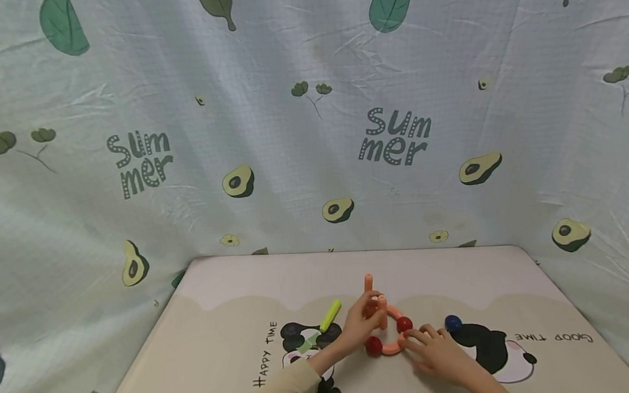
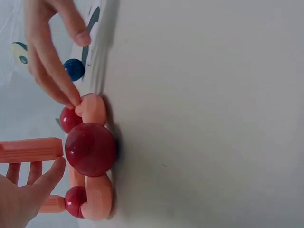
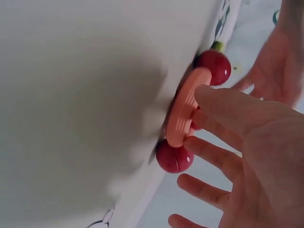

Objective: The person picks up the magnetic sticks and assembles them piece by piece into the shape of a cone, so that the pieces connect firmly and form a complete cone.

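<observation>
Head view: on the panda mat, the left hand pinches an upright orange stick over a half-built ring of curved orange pieces and red balls. The right hand, fingers relaxed, touches the ring; a blue ball and yellow stick lie unused.

Left wrist view: right fingertips press a curved piece's end.

Right wrist view: straight fingers steady the arc.

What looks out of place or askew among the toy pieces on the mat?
Only the blue ball and the yellow-green stick lie loose, apart from the orange ring with red balls. Nothing looks broken or spilled.
</observation>
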Tool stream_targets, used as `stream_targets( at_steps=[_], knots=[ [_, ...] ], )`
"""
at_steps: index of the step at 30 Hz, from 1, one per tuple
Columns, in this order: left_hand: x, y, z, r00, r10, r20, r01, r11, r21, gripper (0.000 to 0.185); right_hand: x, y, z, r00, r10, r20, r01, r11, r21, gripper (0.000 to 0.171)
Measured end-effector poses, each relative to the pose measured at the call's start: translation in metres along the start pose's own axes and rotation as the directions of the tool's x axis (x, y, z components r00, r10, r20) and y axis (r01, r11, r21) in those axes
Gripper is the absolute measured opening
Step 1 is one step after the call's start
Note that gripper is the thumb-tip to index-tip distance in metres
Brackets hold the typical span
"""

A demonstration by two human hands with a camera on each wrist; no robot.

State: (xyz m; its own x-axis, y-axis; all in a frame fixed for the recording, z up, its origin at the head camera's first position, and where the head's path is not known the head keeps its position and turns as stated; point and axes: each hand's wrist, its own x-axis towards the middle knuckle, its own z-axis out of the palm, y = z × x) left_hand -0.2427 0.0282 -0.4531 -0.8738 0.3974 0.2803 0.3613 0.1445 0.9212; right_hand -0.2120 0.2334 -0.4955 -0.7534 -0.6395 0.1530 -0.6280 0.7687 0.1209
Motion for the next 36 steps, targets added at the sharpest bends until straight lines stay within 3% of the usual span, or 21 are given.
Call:
stream_targets(
  at_steps=[6, 13, 20, 25, 30, 36],
  knots=[
    [0.012, -0.001, 0.006, 0.997, -0.071, 0.008, 0.071, 0.990, -0.120, 0.027, -0.006, -0.008, -0.001, 1.000, -0.012, -0.005, 0.012, 1.000, -0.015, 0.046],
    [0.025, -0.002, 0.010, 0.985, -0.170, 0.036, 0.173, 0.949, -0.265, 0.028, -0.007, -0.014, -0.002, 1.000, -0.001, 0.029, 0.001, 1.000, 0.021, 0.046],
    [0.039, -0.017, 0.014, 0.982, -0.184, 0.045, 0.189, 0.954, -0.231, 0.029, -0.005, -0.017, -0.001, 1.000, -0.009, -0.011, 0.008, 1.000, -0.003, 0.045],
    [0.048, -0.032, 0.019, 0.974, -0.220, 0.059, 0.228, 0.946, -0.231, 0.030, -0.003, -0.018, -0.002, 1.000, 0.003, 0.029, -0.004, 1.000, 0.018, 0.044],
    [0.052, -0.035, 0.022, 0.962, -0.260, 0.078, 0.271, 0.929, -0.252, 0.031, -0.002, -0.020, -0.005, 0.997, 0.020, 0.080, -0.024, 0.999, 0.048, 0.045],
    [0.054, -0.034, 0.024, 0.960, -0.268, 0.081, 0.280, 0.931, -0.233, 0.030, -0.003, -0.020, -0.004, 0.996, 0.024, 0.087, -0.028, 0.998, 0.050, 0.045]
  ],
)
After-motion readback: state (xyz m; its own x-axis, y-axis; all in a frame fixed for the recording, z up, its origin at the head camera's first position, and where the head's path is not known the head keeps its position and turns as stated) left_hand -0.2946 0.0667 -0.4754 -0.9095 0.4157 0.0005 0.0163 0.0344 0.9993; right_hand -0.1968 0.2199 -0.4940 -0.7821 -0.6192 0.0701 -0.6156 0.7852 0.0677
